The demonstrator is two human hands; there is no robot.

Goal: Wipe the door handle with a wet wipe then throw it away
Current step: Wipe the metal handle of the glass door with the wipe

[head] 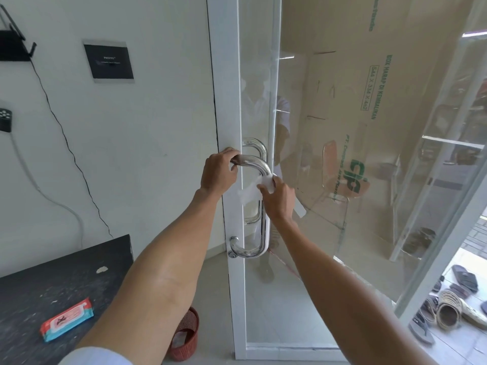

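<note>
A chrome D-shaped door handle (264, 227) is fixed to the white frame of a glass door (228, 106). My left hand (219, 172) grips the handle's top bar next to the frame. Just below the upper bend, my right hand (279, 198) presses a white wet wipe (250, 191) against the handle. A loose part of the wipe hangs to the left between my two hands. A twin handle shows through the glass on the door's far side.
A wet wipe pack (67, 320) lies on the black table (52, 283) at lower left. A red woven bin (185, 335) stands on the floor beside the door frame. Cardboard sheets (369, 127) lean behind the glass. Shoes (453, 306) lie at lower right.
</note>
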